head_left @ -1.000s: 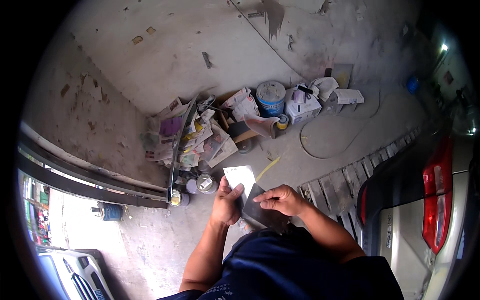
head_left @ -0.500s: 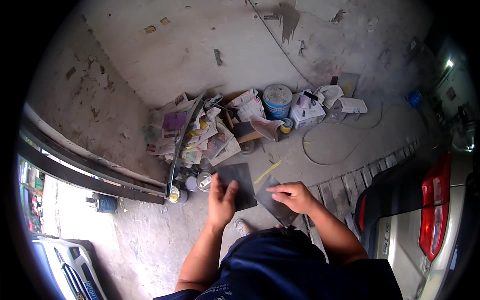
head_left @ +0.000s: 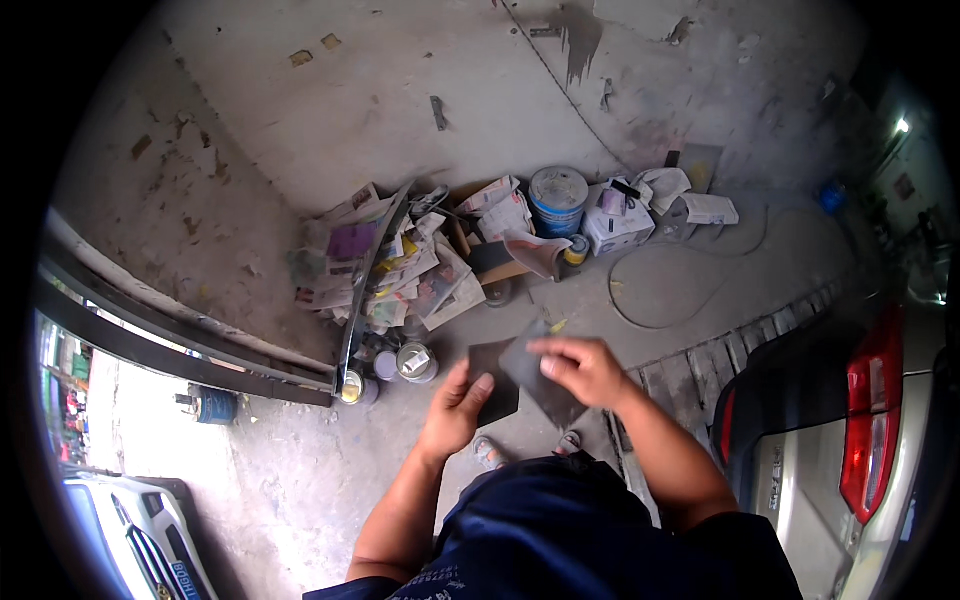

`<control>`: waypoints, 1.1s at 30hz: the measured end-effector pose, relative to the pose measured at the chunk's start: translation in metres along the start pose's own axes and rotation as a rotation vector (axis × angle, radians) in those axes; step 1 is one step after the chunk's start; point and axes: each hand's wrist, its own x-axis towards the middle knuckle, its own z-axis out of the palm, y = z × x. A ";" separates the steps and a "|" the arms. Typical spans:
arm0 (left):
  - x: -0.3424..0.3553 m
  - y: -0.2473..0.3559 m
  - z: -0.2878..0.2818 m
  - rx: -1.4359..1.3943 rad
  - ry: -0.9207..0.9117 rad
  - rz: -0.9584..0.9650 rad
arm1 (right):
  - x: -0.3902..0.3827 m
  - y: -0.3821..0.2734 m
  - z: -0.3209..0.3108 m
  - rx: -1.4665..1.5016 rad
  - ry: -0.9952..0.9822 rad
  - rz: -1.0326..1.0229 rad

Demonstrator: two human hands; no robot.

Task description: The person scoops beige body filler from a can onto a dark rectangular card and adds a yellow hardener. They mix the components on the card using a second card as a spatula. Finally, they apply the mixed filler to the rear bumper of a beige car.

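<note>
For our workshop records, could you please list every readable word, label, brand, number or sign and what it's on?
Wording withheld.
Blue plate on white car: characters, uncopied.
Navy fabric shirt: pale print, blurred.
Beige metal tailgate: lettering, blurred.
Crumpled paper newspapers: print too small.
Thin dark rectangular sheets: none visible.

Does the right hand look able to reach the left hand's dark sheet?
Probably yes: the dark sheet is close, though the right hand holds a grey sheet that seems to overlap it.
</note>
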 end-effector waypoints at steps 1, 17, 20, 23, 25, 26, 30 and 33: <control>-0.003 0.005 -0.002 0.156 -0.057 -0.052 | 0.011 -0.008 -0.007 0.036 0.070 -0.011; -0.005 0.023 -0.006 -0.843 -0.074 -0.109 | -0.019 -0.011 0.014 0.709 -0.277 0.231; -0.007 0.022 -0.008 -0.749 -0.151 -0.180 | -0.015 -0.009 0.023 0.623 -0.149 0.117; -0.009 0.024 -0.002 -0.635 -0.116 -0.260 | 0.020 -0.035 0.011 0.910 -0.006 0.183; -0.005 0.025 -0.003 -0.687 0.025 -0.194 | 0.017 -0.043 0.006 0.600 0.070 0.049; -0.004 0.030 -0.003 -0.691 0.058 -0.144 | 0.007 -0.043 0.009 0.423 0.037 -0.039; -0.010 0.053 0.012 -0.731 0.095 -0.018 | -0.016 -0.029 0.029 -0.058 -0.042 -0.100; -0.014 0.051 0.015 -0.661 0.017 0.017 | -0.007 -0.030 0.039 0.038 0.001 -0.153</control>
